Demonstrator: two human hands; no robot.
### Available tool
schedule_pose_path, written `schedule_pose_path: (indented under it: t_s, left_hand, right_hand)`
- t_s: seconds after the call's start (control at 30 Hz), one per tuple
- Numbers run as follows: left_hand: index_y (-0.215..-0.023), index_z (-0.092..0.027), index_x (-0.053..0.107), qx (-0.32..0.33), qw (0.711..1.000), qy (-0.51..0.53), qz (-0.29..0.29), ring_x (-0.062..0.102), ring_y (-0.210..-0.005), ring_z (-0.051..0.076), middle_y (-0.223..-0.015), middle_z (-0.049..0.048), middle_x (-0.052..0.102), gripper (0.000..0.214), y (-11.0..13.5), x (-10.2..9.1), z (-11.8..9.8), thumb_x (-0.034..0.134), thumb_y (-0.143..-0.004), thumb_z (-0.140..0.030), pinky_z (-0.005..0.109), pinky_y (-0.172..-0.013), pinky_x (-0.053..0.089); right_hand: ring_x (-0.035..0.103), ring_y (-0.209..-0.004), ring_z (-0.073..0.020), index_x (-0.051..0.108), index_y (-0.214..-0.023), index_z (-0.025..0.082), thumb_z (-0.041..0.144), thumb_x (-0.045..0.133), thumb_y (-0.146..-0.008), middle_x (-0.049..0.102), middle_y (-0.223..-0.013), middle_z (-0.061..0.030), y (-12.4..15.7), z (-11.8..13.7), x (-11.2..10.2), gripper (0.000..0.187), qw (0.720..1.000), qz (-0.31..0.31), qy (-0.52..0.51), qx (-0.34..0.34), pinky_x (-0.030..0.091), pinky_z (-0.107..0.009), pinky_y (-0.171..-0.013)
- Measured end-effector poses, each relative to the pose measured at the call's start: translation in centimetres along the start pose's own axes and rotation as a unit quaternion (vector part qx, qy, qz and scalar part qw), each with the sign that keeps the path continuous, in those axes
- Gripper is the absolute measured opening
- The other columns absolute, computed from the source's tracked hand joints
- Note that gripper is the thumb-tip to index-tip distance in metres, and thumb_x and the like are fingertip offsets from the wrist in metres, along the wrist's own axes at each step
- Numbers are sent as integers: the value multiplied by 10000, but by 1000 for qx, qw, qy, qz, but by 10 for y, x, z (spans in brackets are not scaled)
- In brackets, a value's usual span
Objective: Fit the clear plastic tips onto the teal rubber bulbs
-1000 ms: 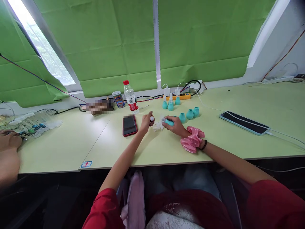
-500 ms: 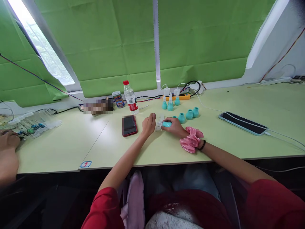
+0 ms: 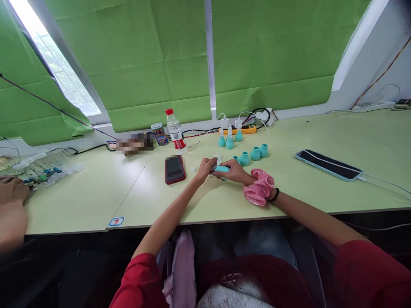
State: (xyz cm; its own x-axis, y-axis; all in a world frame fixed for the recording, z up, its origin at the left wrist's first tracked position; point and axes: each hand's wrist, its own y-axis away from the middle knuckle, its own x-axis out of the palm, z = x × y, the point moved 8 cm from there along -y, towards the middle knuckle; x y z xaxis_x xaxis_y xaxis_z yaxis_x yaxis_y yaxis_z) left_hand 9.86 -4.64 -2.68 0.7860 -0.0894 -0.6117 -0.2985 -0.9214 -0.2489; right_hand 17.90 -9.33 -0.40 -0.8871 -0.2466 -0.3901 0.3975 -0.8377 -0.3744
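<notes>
My right hand (image 3: 236, 171) is wrapped round a teal rubber bulb (image 3: 222, 168) lying on its side, its narrow end toward the left. At that end the fingers of my left hand (image 3: 206, 167) are closed in a pinch; what they hold is too small and covered to make out. Behind the hands a small clear plastic piece (image 3: 218, 158) rests on the table. Several open-necked teal bulbs (image 3: 244, 159) stand just beyond my right hand. Farther back are teal bulbs with white pointed nozzles (image 3: 229, 142).
Left of my hands lie a small whitish piece (image 3: 194, 169) and a red-cased phone (image 3: 175, 169). Behind stand a water bottle (image 3: 176, 131) and a can (image 3: 159, 134). A charging phone (image 3: 328, 165) lies right. Another person's hand (image 3: 13, 192) is at the far left beside clear plastic parts (image 3: 48, 167).
My left hand has moved slightly right and down, closing in on the narrow end of the teal bulb. The bulb is turned more lengthwise between both hands. The whitish piece left of them now shows.
</notes>
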Motion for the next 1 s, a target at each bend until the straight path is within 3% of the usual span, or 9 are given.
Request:
schedule_pose_path:
  t_s: [0.17,0.3,0.47,0.63,0.77,0.9,1.0]
  left_hand:
    - [-745,-109,531,5,999,-39,-23,460,-460,55,-582,-27,505,342,-7,-21,-3,357,-878,-372,201,-470,416]
    - [-706,-152,516,22,990,-113,-79,533,-674,142,-666,32,528,366,-5,-37,-4,302,-881,-391,262,-593,413]
    - [-858,-200,522,47,972,-213,-86,437,-981,259,-939,95,525,206,5,-23,-4,438,-819,-384,394,-777,368]
    - [-1125,-248,428,31,958,-268,-95,326,-1131,293,-1201,118,404,343,3,-26,0,288,-863,-418,482,-880,293]
    - [-1232,-229,355,-9,954,-288,-79,285,-1180,378,-1301,175,313,498,0,-28,12,284,-829,-514,575,-893,227]
    - [-1278,-250,292,-26,956,-288,-41,323,-1172,381,-1318,179,314,572,0,-21,17,199,-817,-575,593,-876,243]
    - [-1282,-270,268,-23,957,-287,-17,326,-1182,350,-1326,150,316,572,1,-17,12,152,-818,-583,580,-890,250]
  right_hand:
    - [490,-465,-104,616,-575,141,403,609,-644,537,-476,9,2,14,-5,271,1000,-1,-20,-18,419,-230,-480]
    - [529,-563,-122,624,-620,142,449,559,-690,592,-588,-13,-1,13,-23,321,996,-79,-27,-26,436,-245,-560]
    - [534,-644,-145,612,-640,149,508,478,-738,576,-635,-17,-3,-1,-45,395,983,-181,-12,-27,423,-261,-604]
    - [492,-672,-150,606,-683,177,494,451,-768,541,-702,-24,3,3,-53,363,969,-239,36,-51,391,-279,-614]
    - [488,-728,-169,603,-788,224,452,455,-786,547,-806,-43,4,15,-61,272,960,-260,76,-75,382,-291,-602]
    - [476,-706,-162,596,-755,189,430,503,-758,538,-756,-37,-13,23,-93,259,945,-285,132,-92,370,-289,-630]
    - [470,-650,-149,583,-645,146,412,595,-685,506,-622,-11,-37,20,-121,269,945,-269,162,-87,363,-284,-638]
